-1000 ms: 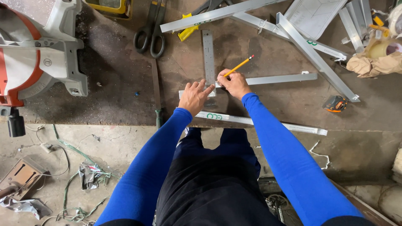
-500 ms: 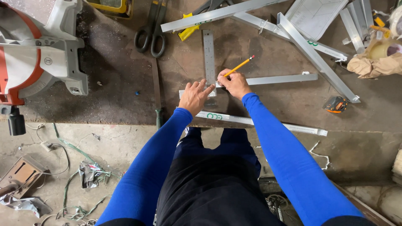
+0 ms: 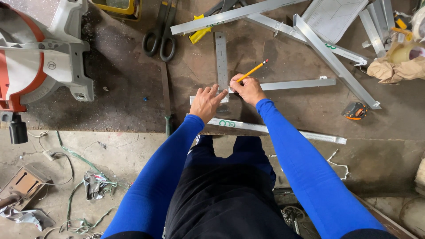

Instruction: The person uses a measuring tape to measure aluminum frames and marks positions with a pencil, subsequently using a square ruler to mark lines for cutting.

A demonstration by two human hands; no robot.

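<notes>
We press the left hand (image 3: pixel 207 102) flat to steady the steel square (image 3: pixel 221 59) while the right hand (image 3: pixel 249 88), grip closed on the pencil (image 3: pixel 251 71), marks the aluminium strip (image 3: pixel 292 84).

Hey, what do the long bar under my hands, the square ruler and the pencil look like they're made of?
The long bar under the left hand looks like aluminium: pale silver, matt, with crisp extruded edges. The square ruler appears to be steel or aluminium, dull grey with fine graduation marks; I cannot tell which. The pencil in the right hand looks like yellow-painted wood with a red tip.
</notes>
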